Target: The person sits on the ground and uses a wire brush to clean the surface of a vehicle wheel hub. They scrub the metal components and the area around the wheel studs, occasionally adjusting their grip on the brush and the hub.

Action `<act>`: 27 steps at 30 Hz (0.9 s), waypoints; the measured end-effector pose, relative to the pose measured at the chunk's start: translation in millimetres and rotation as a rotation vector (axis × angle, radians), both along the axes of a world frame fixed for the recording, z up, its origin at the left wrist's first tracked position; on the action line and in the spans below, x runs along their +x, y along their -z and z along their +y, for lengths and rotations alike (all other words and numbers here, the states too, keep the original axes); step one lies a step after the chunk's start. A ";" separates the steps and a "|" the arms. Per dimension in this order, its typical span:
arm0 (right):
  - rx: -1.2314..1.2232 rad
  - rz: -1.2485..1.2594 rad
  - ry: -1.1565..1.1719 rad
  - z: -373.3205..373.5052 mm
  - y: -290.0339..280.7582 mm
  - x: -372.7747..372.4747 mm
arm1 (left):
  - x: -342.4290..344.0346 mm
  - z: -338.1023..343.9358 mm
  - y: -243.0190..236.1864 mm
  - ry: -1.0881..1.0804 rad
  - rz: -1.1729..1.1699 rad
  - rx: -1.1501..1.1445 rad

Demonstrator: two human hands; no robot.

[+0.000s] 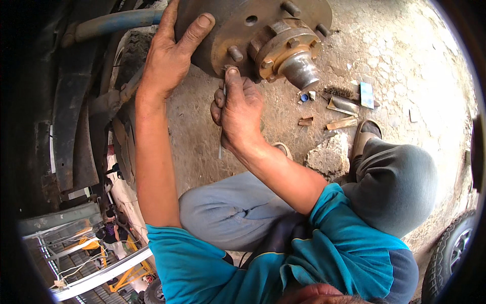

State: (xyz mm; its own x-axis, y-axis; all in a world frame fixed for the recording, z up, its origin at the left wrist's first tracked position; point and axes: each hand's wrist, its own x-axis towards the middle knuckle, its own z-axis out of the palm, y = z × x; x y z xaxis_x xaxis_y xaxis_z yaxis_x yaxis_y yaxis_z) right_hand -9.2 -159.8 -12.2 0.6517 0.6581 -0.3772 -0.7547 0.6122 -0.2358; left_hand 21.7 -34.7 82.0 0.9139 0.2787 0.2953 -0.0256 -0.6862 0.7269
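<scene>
A rusty brake drum with wheel studs and a protruding hub fills the top middle. My left hand grips its left edge, thumb over the front and fingers running up along the rim, partly cut off by the picture's top. Just below the drum's lower edge, my right hand is closed around a thin pale rod, whose lower end sticks out beneath the fist. My right thumb presses up near the drum's lower rim beside a stud. The rod's upper end is mostly hidden by the fingers.
On the concrete floor at right lie a wire brush, a light blue packet, a blue cap, metal scraps and a stone block. A tyre stands lower right. Dark vehicle parts line the left.
</scene>
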 end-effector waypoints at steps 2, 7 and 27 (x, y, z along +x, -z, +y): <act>-0.009 -0.015 0.047 4.8 2.2 -1.2 | -1.5 0.0 -1.9 -0.061 0.021 0.159; -0.024 -0.099 0.084 2.2 6.0 5.1 | -3.1 -5.6 -3.4 -0.101 0.042 0.197; -0.004 -0.081 0.046 1.1 7.7 6.8 | 0.2 -4.5 -3.6 -0.091 0.061 0.323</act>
